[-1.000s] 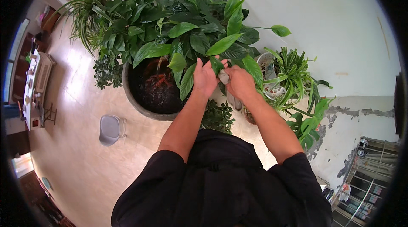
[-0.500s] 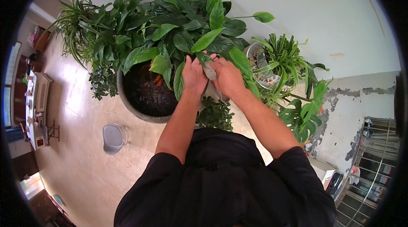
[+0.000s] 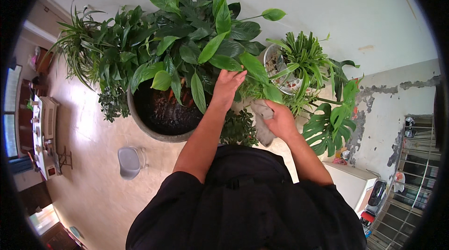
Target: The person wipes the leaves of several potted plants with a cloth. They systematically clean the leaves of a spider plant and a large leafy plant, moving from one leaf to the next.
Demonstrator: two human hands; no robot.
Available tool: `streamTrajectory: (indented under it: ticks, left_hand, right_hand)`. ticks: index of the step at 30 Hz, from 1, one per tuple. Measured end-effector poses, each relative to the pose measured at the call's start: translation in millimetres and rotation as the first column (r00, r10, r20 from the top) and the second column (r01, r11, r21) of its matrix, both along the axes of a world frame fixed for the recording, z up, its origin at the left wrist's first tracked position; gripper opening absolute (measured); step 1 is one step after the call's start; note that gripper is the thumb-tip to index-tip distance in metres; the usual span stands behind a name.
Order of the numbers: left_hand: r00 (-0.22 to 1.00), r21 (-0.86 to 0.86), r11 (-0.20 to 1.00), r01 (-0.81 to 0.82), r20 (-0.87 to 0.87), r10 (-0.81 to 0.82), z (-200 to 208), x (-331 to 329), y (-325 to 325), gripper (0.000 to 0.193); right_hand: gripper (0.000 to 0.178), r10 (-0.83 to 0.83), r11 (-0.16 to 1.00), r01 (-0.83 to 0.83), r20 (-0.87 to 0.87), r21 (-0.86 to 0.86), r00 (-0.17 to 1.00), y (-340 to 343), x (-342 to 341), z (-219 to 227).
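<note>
My left hand (image 3: 228,88) reaches up to a glossy green leaf (image 3: 225,63) of a large broad-leaved plant. Its fingers are closed at the leaf's lower edge, with the fingertips partly hidden. Lower and to the right, my right hand (image 3: 281,120) grips a crumpled grey cloth (image 3: 263,126) that hangs down from the fingers, apart from the leaves. The big plant (image 3: 189,30) grows beside a wide round dark pot (image 3: 156,134), which holds dark, wet-looking contents and reddish stems.
A white pot (image 3: 271,60) with a spider plant (image 3: 306,53) stands to the right, near a split-leaved plant (image 3: 329,130). Below my hands is a small bushy plant (image 3: 237,128). A grey stool (image 3: 129,162) stands on the tiled floor at left; a white cabinet (image 3: 348,180) is at lower right.
My hands, close together at a leaf before, have moved apart. The right hand has drawn down and right with the cloth, while the left has stayed up at the leaves.
</note>
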State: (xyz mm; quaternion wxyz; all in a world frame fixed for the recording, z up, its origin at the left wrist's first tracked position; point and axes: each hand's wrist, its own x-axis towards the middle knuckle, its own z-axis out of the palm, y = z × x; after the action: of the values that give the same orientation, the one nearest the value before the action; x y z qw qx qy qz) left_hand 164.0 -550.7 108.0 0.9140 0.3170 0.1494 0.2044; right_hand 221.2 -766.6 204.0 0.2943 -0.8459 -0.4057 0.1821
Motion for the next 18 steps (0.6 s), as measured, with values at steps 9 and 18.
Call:
streamTrajectory:
  ticks: [9, 18]
  left_hand:
    - [0.974, -0.23, 0.949, -0.216, -0.12, 0.193, 15.1, 45.7, -3.4, 0.047]
    - [0.857, -0.257, 0.819, -0.513, -0.208, 0.472, -17.5, 46.8, 43.8, 0.038]
  right_hand:
    - [0.052, -0.247, 0.951, 0.276, -0.194, 0.141, 0.95, -79.9, 20.7, 23.0]
    - [0.041, -0.456, 0.83, 0.496, -0.2, 0.257, 0.867, -104.1, 62.0, 70.3]
